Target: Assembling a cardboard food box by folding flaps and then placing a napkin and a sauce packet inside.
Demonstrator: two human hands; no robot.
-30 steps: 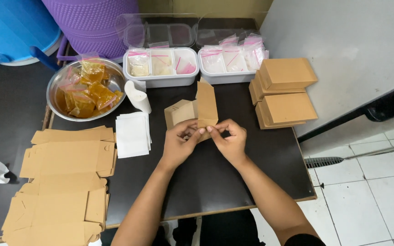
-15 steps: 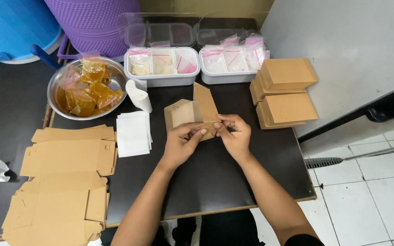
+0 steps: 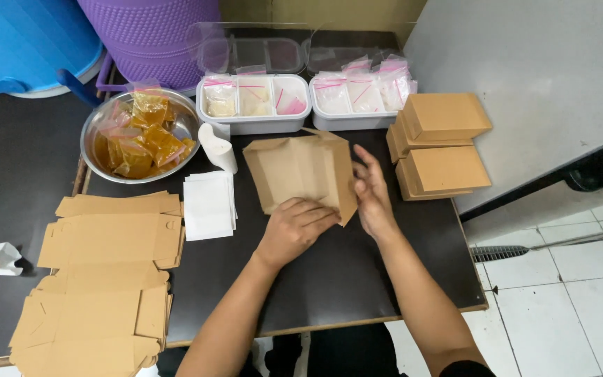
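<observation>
L hand [image 3: 294, 227] on half-folded kraft box [image 3: 301, 171], R hand [image 3: 371, 195] beside its edge

The folded cardboard box [image 3: 301, 174] under the fingers [image 3: 312, 213] is plain kraft brown, on a matte black tabletop [image 3: 329, 272]. Beyond the fingertips, white plastic trays [image 3: 256, 122] hold clear sachets with pink-red strips; leftward, amber-orange packets [image 3: 141, 143] fill a silver steel bowl [image 3: 92, 132].

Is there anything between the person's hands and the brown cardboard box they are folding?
No. The left hand rests directly on the lower edge of the part-folded box, and the right hand touches its right side. Nothing visible lies between either hand and the cardboard.
</observation>
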